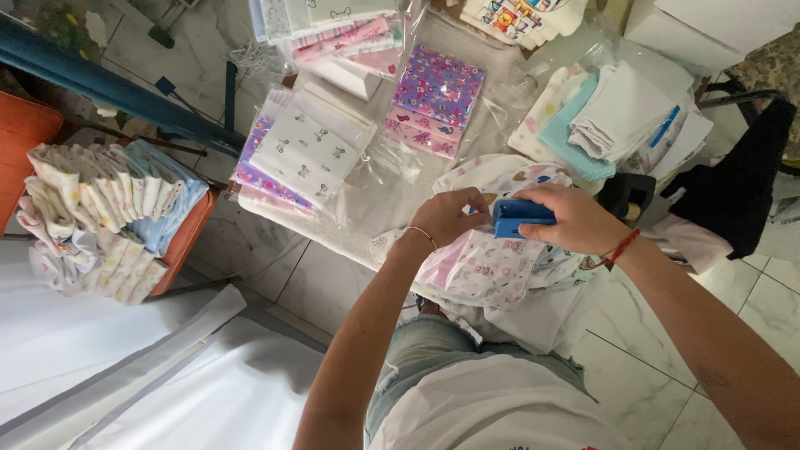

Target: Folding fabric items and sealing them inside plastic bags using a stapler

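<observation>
Both hands meet: right hand (575, 221) grips blue tool (518, 218) beside left hand (446, 218).

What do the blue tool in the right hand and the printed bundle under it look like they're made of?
Blue tool: likely hard plastic, smooth with a slight sheen, boxy edges. Printed bundle: soft matte fabric, probably cotton, since it folds and drapes limply.

Just beyond the fingers (467, 200) of the left hand, a clear plastic packet of purple patterned cloth (435, 100) is laid flat. Farther to the left of those fingers, a second clear packet of white cloth with small motifs (310, 150) is seen, tilted. Well beyond both, clear packets of pink striped cloth (346, 37) are stacked.
</observation>
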